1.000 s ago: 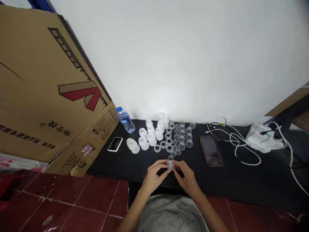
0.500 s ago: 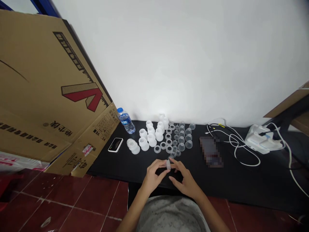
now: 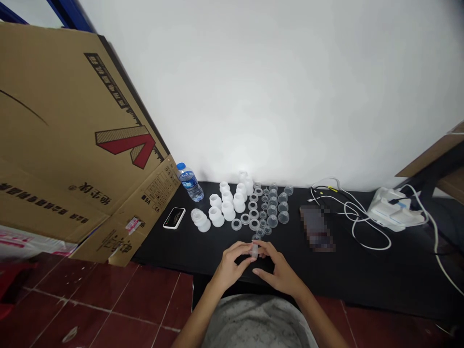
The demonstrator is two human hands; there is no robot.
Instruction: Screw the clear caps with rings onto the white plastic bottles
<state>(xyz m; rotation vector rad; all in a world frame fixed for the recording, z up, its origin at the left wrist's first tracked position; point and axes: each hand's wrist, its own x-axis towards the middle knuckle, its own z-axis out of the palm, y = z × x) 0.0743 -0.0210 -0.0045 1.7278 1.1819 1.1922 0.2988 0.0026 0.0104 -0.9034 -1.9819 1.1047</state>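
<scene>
Just above the table's front edge, my left hand pinches a small translucent plastic ring between thumb and fingers. The fingertips of my right hand curl against the ring's top and right side, with the thumb held apart below. Partly hidden behind the fingers is a clear piece on the table. Beyond my hands stand several white plastic bottles. To their right lie rows of translucent rings, small clear nipple-like parts and clear domed caps.
A water bottle and a white-framed phone are at the left, beside a large cardboard box. On the right of the black table lie a pixelated dark device, white cables and a white power strip.
The ring has shifted slightly right and down between my fingers and has turned a little. My right fingertips have come in closer over it. Things on the table lie as before.
</scene>
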